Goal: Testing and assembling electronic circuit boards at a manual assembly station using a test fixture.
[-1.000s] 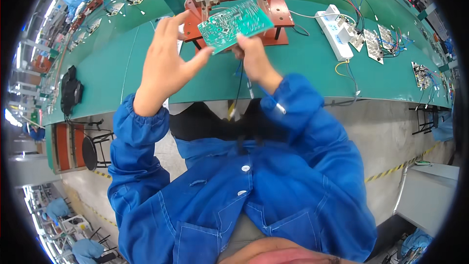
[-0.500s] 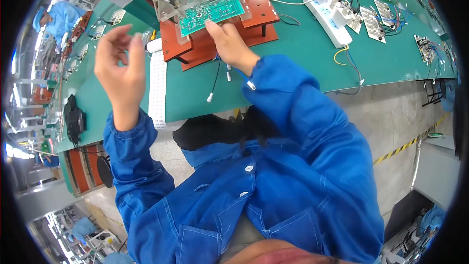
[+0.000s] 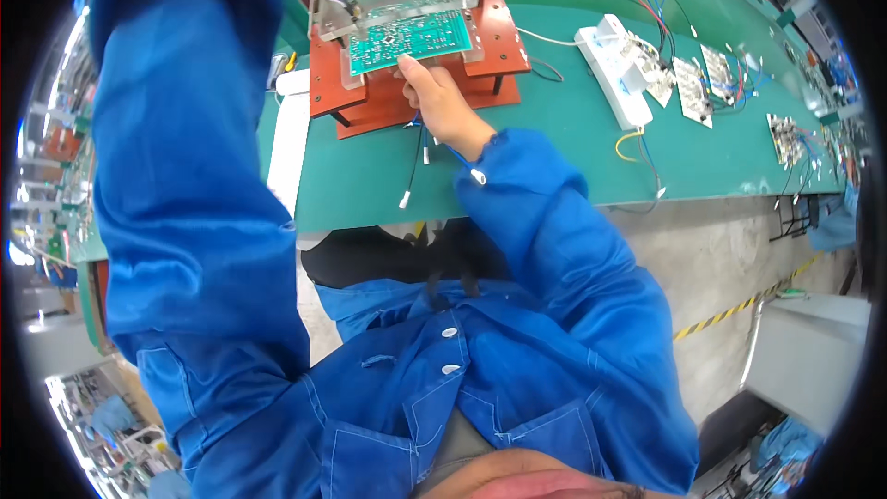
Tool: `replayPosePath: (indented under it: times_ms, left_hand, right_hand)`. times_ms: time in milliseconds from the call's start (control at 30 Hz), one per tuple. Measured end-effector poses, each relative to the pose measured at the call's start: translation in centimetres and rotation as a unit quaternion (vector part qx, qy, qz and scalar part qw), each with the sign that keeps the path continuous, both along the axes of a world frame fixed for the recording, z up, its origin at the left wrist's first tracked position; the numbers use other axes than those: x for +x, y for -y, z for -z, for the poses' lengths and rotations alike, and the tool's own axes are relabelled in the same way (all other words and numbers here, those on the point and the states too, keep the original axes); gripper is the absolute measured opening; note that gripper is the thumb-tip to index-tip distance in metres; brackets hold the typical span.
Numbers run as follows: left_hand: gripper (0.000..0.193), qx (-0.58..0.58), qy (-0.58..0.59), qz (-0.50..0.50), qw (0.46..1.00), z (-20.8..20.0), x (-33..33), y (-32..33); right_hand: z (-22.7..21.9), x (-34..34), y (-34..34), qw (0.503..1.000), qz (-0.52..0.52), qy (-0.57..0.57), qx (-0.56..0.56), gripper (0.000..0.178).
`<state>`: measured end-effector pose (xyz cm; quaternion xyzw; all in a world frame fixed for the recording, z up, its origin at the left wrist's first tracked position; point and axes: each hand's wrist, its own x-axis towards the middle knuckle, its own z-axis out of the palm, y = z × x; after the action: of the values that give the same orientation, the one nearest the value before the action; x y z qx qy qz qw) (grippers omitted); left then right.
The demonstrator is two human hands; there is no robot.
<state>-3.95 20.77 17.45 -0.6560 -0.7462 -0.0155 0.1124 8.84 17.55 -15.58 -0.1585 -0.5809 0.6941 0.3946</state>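
Observation:
A green circuit board (image 3: 420, 40) lies in the test fixture (image 3: 504, 32), which has a red-brown base and a clear plate over the board. My right hand (image 3: 442, 109) grips the board's front edge, thumb on top and fingers curled beneath. Blue and black wires with white connectors (image 3: 407, 199) hang under that hand. My left arm (image 3: 189, 129) reaches up past the fixture's left side, and its hand lies beyond the top of the picture.
To the right, a white power strip (image 3: 614, 74) stands on the green table (image 3: 545, 166). Several wired boards (image 3: 693, 92) lie beyond it. A white paper strip (image 3: 288, 152) hangs over the front edge at left, beside my left sleeve.
My left hand has risen from beside the fixture and out of view at the top. The right hand still holds the board's edge. The view has shifted slightly.

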Motion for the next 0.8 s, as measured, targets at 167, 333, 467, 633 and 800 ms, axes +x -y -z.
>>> replayPosePath:
  times_ms: [167, 333, 467, 633, 800]
  left_hand:
    - [0.023, 0.281, -0.014, 0.164, 0.946, 3.1, 0.6, 2.2]
    - [0.021, 0.606, -0.019, 0.450, 0.656, 12.6, 2.4, 5.1]
    - [0.057, 0.426, 0.035, 0.306, 0.851, 17.2, 0.6, 14.9]
    - [0.038, 0.404, 0.130, 0.033, 0.905, 27.0, -4.5, 31.3]
    - [0.057, 0.339, 0.440, -0.228, 0.800, 34.7, -6.6, 41.3]
  right_hand:
    - [0.2, 0.1, -0.3, 1.000, 0.007, 0.026, -0.005, 0.044]
    - [0.9, -0.6, 0.6, 0.998, 0.027, 0.036, -0.033, 0.051]
    - [0.5, 1.0, 0.5, 0.993, 0.049, 0.102, -0.026, 0.060]
    - [-2.3, 4.9, 1.2, 0.978, -0.061, 0.198, -0.035, 0.078]
    - [-4.2, 15.3, 2.5, 0.973, -0.055, 0.224, -0.024, 0.059]
